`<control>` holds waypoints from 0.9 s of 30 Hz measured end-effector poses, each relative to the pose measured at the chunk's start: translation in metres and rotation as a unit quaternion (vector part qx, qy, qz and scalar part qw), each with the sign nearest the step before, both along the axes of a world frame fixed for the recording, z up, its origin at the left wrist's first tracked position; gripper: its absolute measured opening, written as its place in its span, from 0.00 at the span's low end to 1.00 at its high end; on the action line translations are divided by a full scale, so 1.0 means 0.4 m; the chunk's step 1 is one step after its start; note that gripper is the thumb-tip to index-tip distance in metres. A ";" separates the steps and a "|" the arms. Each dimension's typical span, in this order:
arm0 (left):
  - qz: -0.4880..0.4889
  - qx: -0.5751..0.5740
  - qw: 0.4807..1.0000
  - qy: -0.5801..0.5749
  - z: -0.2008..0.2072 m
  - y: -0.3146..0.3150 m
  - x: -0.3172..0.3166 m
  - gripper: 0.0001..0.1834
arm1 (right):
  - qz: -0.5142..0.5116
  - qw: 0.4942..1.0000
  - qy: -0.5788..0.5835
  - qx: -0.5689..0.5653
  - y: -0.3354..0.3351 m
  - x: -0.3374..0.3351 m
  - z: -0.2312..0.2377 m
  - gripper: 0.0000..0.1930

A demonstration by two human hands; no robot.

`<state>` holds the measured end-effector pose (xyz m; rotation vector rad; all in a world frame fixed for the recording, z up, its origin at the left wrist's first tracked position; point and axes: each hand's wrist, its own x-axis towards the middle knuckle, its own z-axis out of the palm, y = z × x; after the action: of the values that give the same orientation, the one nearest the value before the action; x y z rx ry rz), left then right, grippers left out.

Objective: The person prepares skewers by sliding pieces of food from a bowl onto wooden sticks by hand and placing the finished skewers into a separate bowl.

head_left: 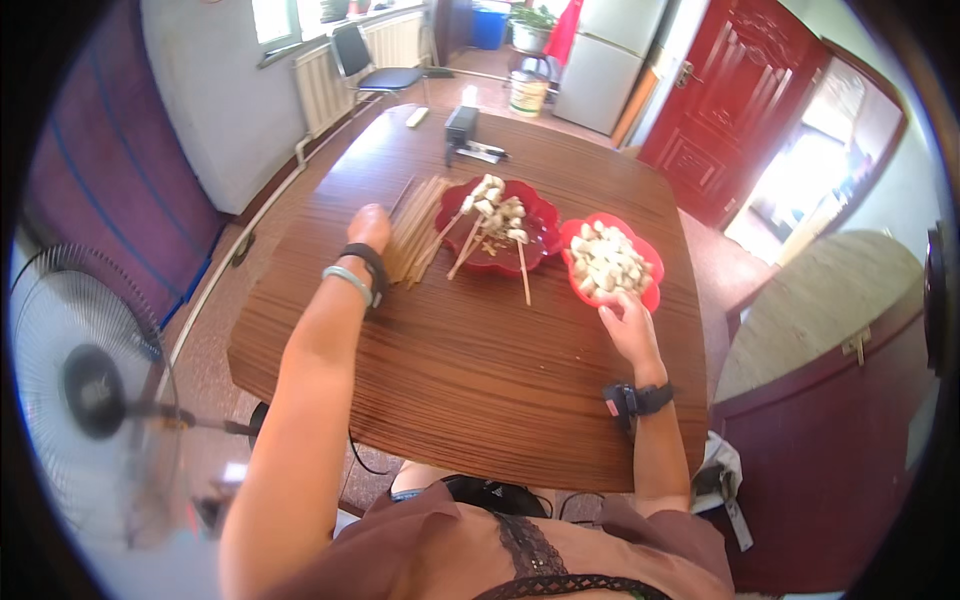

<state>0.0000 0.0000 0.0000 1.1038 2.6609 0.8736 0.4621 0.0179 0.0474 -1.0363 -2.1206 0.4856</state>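
While right hand (628, 322) touches white chunks (606, 260), left hand (370, 228) beside sticks (418, 228), both grips unclear; bucket (527, 95) bears print

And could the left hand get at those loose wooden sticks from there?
Most likely yes: the left hand is right at the near-left side of the loose wooden sticks, and nothing seems to block it.

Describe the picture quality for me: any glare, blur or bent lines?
In the head view, glare washes out the open doorway and a pale sheen lies on the far left of the wooden table; in the head view, the fan looks hazy, its blades indistinct; also in the head view, fisheye distortion bows the table's edges, and the corners go black.
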 end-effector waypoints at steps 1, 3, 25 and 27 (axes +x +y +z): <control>-0.017 -0.042 0.999 0.023 0.015 -0.019 0.026 0.18 | -0.010 0.999 0.025 -0.023 -0.022 0.009 0.009 0.07; -0.045 -0.038 0.988 0.140 0.124 0.021 -0.015 0.13 | -0.037 0.994 0.064 0.076 0.089 -0.021 0.052 0.06; -0.405 0.109 0.644 -0.640 0.110 -0.181 0.768 0.11 | -0.162 0.906 -0.390 0.019 0.338 0.075 0.045 0.09; -0.384 0.106 0.626 -0.671 0.091 -0.182 0.769 0.11 | -0.162 0.898 -0.408 0.026 0.343 0.080 0.044 0.09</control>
<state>0.3076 -0.0729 0.0364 0.8459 0.7482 1.1007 0.4942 0.1550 0.0652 -1.7336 -2.5443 -0.2275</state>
